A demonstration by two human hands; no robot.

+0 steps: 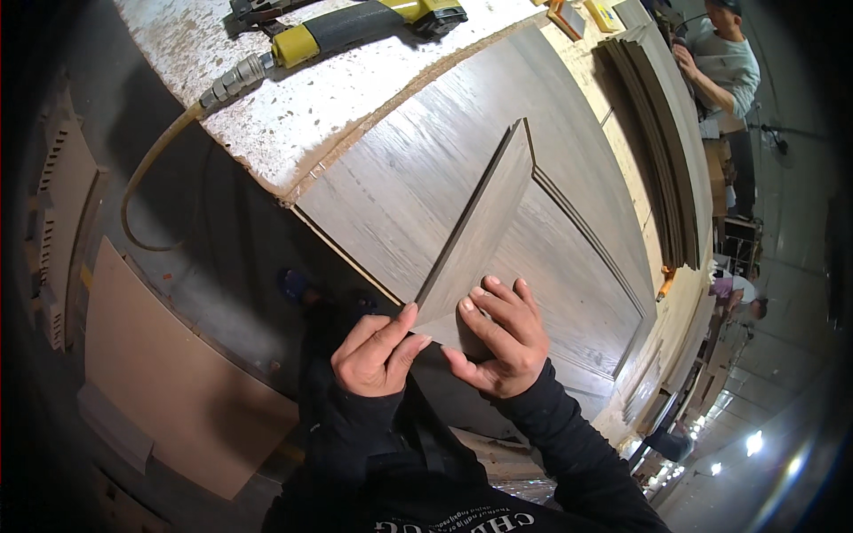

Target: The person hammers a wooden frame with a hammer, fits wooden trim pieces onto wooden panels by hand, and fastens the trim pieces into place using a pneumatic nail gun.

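A grey wood-grain panel lies on the workbench. Across it runs a flat wood trim strip with a dark edge and an angled far end, which meets a grooved moulding at a corner. My left hand pinches the strip's near tip between thumb and fingers, at the panel's front edge. Over the strip's near end lies my right hand, its fingertips on the wood and its thumb held apart. My right fingers partly hide the surface there.
A yellow and black air tool with a hose sits on the white bench top. Stacked dark boards stand at the right. A large brown sheet is at lower left. A co-worker stands at far right.
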